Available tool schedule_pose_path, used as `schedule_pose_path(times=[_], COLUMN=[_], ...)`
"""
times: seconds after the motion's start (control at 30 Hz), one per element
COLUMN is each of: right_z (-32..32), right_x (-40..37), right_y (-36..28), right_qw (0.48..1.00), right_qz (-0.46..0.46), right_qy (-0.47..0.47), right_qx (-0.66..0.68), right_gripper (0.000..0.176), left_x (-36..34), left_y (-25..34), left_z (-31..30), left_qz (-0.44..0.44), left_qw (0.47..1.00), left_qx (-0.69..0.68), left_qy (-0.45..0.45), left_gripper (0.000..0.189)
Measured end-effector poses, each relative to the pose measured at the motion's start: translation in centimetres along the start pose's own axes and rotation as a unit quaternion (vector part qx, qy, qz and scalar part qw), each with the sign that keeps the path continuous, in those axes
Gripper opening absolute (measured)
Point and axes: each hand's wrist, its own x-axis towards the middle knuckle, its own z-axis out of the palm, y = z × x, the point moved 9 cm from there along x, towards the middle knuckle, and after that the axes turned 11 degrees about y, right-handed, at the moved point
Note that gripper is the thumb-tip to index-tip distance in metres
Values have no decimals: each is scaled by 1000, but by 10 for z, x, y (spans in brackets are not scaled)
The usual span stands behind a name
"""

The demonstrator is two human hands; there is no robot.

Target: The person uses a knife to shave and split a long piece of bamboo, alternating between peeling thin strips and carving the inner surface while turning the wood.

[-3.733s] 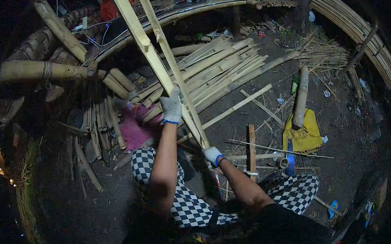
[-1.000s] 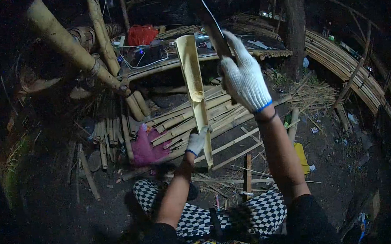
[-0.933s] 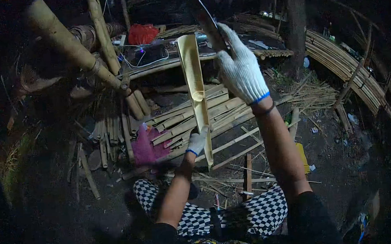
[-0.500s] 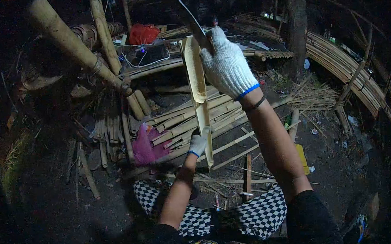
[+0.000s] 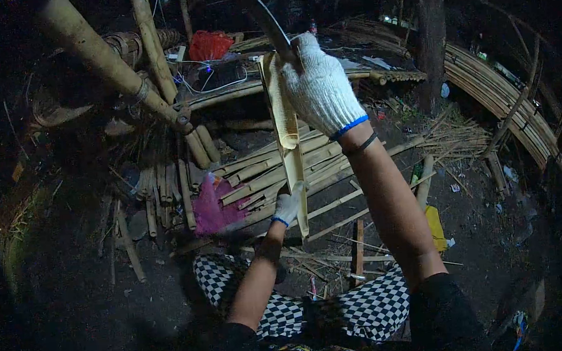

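Observation:
A split length of bamboo [image 5: 284, 115] stands nearly upright in front of me, its pale hollow inside facing me with a node partway down. My left hand [image 5: 288, 205], in a white knit glove with a blue cuff, is closed around its lower part. Gloved the same way, my right hand [image 5: 323, 87] is wrapped round the handle of a large knife [image 5: 269, 20] beside the bamboo's top end. The blade points up and to the left; the handle is mostly hidden by the glove.
Split bamboo pieces [image 5: 256, 180] lie in a pile beyond my hands, with pink cloth-like material [image 5: 212, 204] at their left. Thick bamboo poles [image 5: 113, 67] slant at the left. Farther back are a bamboo bench [image 5: 226, 97], a red plastic bag [image 5: 210, 46] and a tree trunk [image 5: 431, 47].
My right hand and the knife have shifted slightly left and down along the bamboo's top. My left hand keeps its hold in nearly the same place.

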Motion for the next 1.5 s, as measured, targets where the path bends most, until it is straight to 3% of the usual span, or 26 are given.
schedule_pose_path(times=[0.07, 0.27, 0.3, 0.33, 0.37, 0.4, 0.43, 0.5, 0.57, 0.67, 0.7, 0.8, 0.83, 0.87, 1.0, 1.07, 1.1, 1.17, 1.2, 1.27, 1.3, 1.33, 1.4, 1.43, 1.5], right_z=[-2, -2, -4, -5, -6, -6, -6, -8, -8, -11, -13, -20, -27, -34, -41, -28, -25, -30, -31, -40, -45, -46, -57, -64, -69], right_x=[0, -6, -7, -7, -5, -4, -4, -2, 1, 1, 1, 2, 7, 12, 16, 5, 2, -2, -3, -2, -3, -4, -3, -5, -7], right_y=[-3, -3, -5, -6, -6, -5, -6, -7, -3, -1, 0, -1, -3, -4, 1, 14, 20, 22, 22, 17, 15, 15, 13, 10, 8], right_qw=[1000, 999, 999, 999, 999, 1000, 1000, 1000, 1000, 1000, 1000, 1000, 1000, 998, 998, 999, 1000, 1000, 1000, 1000, 1000, 999, 999, 998, 999], right_qz=[7, 35, 33, 32, 33, 24, 16, 19, 11, -7, -9, 8, -6, -22, -38, 9, 2, 10, 19, 17, 14, 15, 1, -20, -11], right_qy=[-5, -4, -10, -16, -18, -17, -18, -20, -9, -4, -1, -12, 18, 50, 52, -28, -22, -17, -19, -13, -7, -8, 27, 52, 37], right_qx=[-4, 11, 6, 1, 1, -4, -8, -7, -11, -16, -16, -12, -15, -18, -28, -26, -19, 5, 13, 21, 27, 27, 20, 26, -4], right_gripper=[30, 29, 29, 28, 28, 24, 22, 20, 19, 27, 27, 25, 24, 23, 23, 23, 24, 23, 22, 21, 21, 21, 20, 19, 18], left_x=[3, -2, 3, 16, 22, 20, 10, -14, -12, 4, 7, 16, -16, -12, -4, -12, -13, -11, -6, -6, -9, -10, -4, -12, -24], left_y=[-24, -1, -19, -38, -40, -52, -45, -3, -2, -36, -36, -48, 15, 6, 26, 20, 15, 43, 39, 51, 45, 39, 47, 39, 58], left_z=[1, -6, -2, 2, 9, 11, 6, -6, -7, 3, 13, 19, -5, 1, 6, 10, 15, 9, 12, 5, 2, 3, 10, 2, -6], left_qz=[-84, 8, -35, -34, -6, -43, -79, -67, -83, -114, -90, -76, -105, -105, 58, -57, -54, 119, 121, 89, -15, -16, 71, -69, -85], left_qw=[994, 998, 996, 996, 990, 991, 990, 994, 992, 977, 982, 984, 988, 989, 994, 988, 988, 991, 991, 994, 991, 991, 996, 989, 990], left_qx=[75, 16, 67, 67, 138, 128, 118, 80, 98, 178, 159, 159, 107, 105, 77, 140, 141, -28, -27, 6, 124, 124, -30, 131, 110], left_qy=[1, 65, 49, 50, -5, 3, 13, 13, 14, 38, -38, 10, 27, 28, 52, -31, -32, 52, 51, 64, 51, 50, 44, 30, 29], left_gripper=[62, 68, 66, 66, 68, 75, 82, 81, 85, 86, 87, 85, 79, 79, 64, 58, 58, 52, 52, 49, 48, 48, 55, 59, 60])
